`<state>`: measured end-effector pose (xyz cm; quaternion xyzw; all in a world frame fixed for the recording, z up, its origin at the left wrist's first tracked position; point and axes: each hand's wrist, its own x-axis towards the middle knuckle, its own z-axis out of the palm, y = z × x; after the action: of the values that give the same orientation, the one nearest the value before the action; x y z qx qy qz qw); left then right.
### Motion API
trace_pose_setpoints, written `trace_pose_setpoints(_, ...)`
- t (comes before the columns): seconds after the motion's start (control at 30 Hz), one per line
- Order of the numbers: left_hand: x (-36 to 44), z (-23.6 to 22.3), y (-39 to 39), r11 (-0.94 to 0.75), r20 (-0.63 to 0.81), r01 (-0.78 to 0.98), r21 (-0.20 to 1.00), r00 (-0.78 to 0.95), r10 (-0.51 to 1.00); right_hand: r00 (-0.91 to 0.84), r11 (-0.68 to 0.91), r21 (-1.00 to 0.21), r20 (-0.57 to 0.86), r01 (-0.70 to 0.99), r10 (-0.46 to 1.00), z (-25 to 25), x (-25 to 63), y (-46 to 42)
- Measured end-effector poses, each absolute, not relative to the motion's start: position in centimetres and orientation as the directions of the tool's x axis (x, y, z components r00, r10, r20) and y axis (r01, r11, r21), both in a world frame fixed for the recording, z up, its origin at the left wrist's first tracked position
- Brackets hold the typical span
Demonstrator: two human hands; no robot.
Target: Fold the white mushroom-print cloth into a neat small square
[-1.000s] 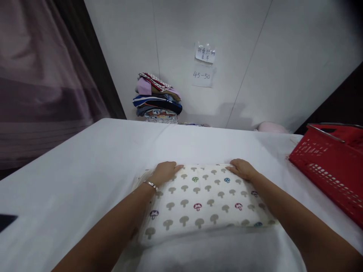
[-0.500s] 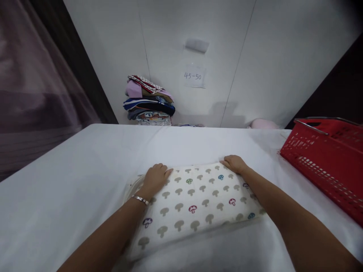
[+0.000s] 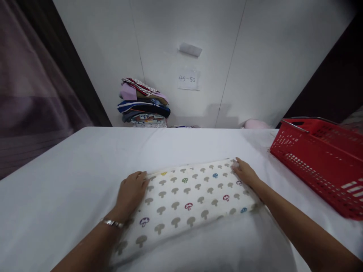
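Observation:
A folded white cloth printed with grey mushrooms and a few coloured ones lies in front of me. Its near edge slants down to the left. My left hand, with a silver bracelet at the wrist, grips the cloth's left side near the far corner, fingers curled over the edge. At the far right corner, my right hand holds the cloth with its fingers closed on the edge. Fingertips of both hands are partly hidden.
The cloth lies on a white-covered table. A red plastic basket with a metal handle stands on the right. Behind the table's far edge are a stack of folded fabrics and a pink object. Paper notes hang on the wall.
My left hand has moved left to the cloth's side edge, and my right hand has shifted slightly outward to the corner. The cloth's top looks wider at the left. The view has turned right.

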<state>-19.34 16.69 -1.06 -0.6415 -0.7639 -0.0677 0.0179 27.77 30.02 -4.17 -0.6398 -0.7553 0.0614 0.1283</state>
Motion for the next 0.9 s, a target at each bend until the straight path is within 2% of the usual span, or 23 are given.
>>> trace_pose_setpoints(0.1, -20.4, -0.6, 13.0, 0.289, 0.084, 0.953, 0.091, -0.297, 0.951, -0.12, 0.148, -0.277, 0.113, 0.95, 0.986, -4.6, 29.2, 26.1)
trace_pose_setpoints(0.23, -20.8, -0.4, 8.0, 0.467, -0.089, 0.843, 0.266, -0.461, 0.883, -0.035, 0.064, -0.314, 0.097, 0.947, 0.995, -5.0, 30.6, 21.5)
trace_pose_setpoints(0.33, -20.3, -0.6, 5.4, 0.576, -0.198, 0.745, 0.336, -0.542, 0.817, 0.051, -0.017, -0.37, 0.083, 0.929, 0.995, -4.9, 31.0, 19.4)
trace_pose_setpoints(0.5, -19.0, -0.7, 3.2, 0.553, -0.098, 0.735, 0.393, -0.564, 0.82, 0.15, -0.125, -0.424, 0.026, 0.897, 0.988, -4.6, 31.1, 18.6)
trace_pose_setpoints(0.63, -18.2, -0.6, 2.3, 0.53, -0.008, 0.715, 0.456, -0.592, 0.806, 0.151, -0.123, -0.422, 0.034, 0.898, 0.988, -4.6, 31.3, 18.8)
trace_pose_setpoints(0.77, -17.8, -0.9, 1.3, 0.566, -0.055, 0.664, 0.488, -0.624, 0.78, 0.161, -0.136, -0.417, 0.025, 0.899, 0.987, -4.6, 31.2, 18.2)
trace_pose_setpoints(0.9, -17.2, -1.1, 1.0, 0.577, -0.098, 0.678, 0.454, -0.606, 0.789, 0.172, -0.156, -0.382, 0.006, 0.911, 0.985, -4.6, 30.9, 17.6)
